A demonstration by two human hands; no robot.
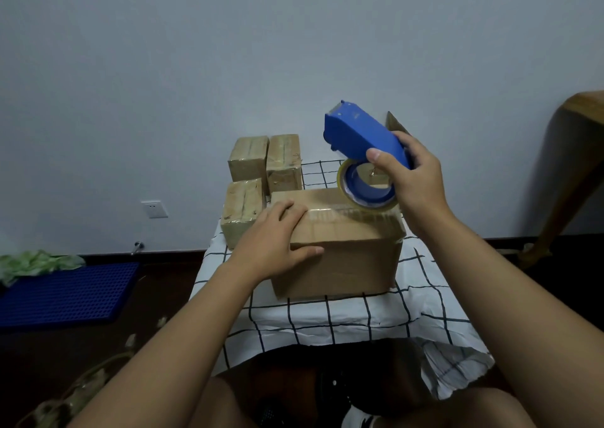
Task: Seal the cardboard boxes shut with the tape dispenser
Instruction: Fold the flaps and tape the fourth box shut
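Two hands worked: my left hand (277, 234) pressed flat on the cardboard box (340, 251); my right hand (415, 179) gripped the tape dispenser (359, 136) over the box's far-right seam end.

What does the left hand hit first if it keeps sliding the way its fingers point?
The left hand lies flat on the big box, fingers pointing right along the top. First in line looks like the tape roll of the blue dispenser, held by the right hand. Depth is uncertain.
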